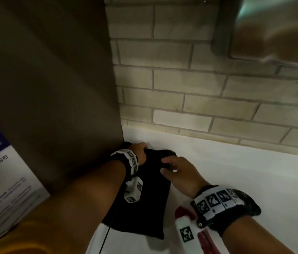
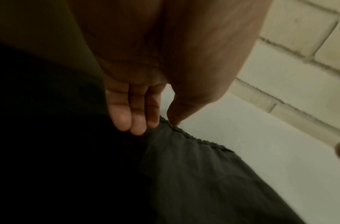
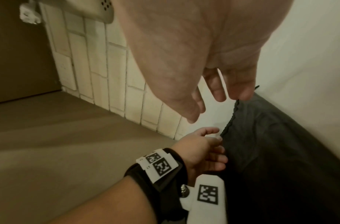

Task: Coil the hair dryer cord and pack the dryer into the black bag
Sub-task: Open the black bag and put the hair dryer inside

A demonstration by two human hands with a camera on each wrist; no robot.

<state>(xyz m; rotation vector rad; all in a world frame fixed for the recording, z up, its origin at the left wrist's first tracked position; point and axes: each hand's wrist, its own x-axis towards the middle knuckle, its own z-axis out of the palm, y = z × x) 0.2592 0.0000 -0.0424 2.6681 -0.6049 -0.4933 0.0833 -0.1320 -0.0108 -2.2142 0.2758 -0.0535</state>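
The black bag (image 1: 144,204) lies flat on the white counter (image 1: 254,180), its gathered mouth toward the wall. My left hand (image 1: 139,149) pinches the mouth's left rim; the left wrist view has fingers and thumb (image 2: 159,124) closed on the ruffled edge of the bag (image 2: 203,174). My right hand (image 1: 173,167) is at the mouth's right side. In the right wrist view its fingers (image 3: 219,97) are nearly straight, one tip touching the black drawstring (image 3: 230,119), which runs to my left hand (image 3: 209,151) along the bag (image 3: 270,144). No hair dryer or its cord shows.
A tall brown cabinet panel (image 1: 53,88) stands right beside the bag on the left. A pale brick-tile wall (image 1: 199,88) closes the back. A printed white box (image 1: 1,180) sits at the far left. Something red (image 1: 181,211) lies under my right wrist.
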